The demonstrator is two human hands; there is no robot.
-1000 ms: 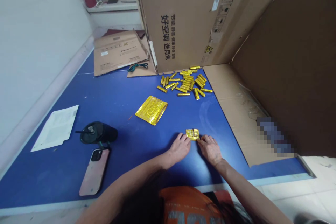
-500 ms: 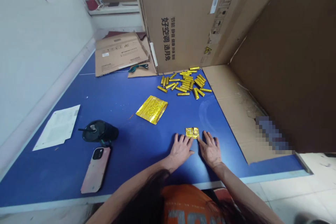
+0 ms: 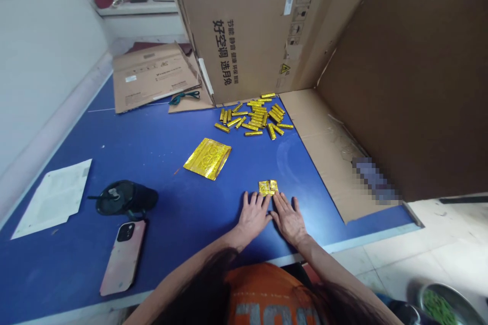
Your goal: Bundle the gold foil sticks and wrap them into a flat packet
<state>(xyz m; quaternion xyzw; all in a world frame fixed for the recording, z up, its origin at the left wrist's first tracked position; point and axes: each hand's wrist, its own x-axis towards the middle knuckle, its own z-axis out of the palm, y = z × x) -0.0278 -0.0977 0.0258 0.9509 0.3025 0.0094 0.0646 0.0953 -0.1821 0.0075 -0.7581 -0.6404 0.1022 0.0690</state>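
In the head view, the left hand (image 3: 251, 217) and right hand (image 3: 288, 219) lie open and flat on the blue surface (image 3: 163, 127), gripping nothing, fingers spread, seemingly placed to frame the small folded foil packet (image 3: 268, 187) just above them. Its crinkled gold faces catch the light, a seam down the middle. Beyond it sit a larger foil sheet (image 3: 208, 158) and a heap of gold sticks (image 3: 253, 117)

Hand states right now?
Left hand: open, flat, holding nothing.
Right hand: open, flat, fingertips by the gold foil packet, not gripping it.
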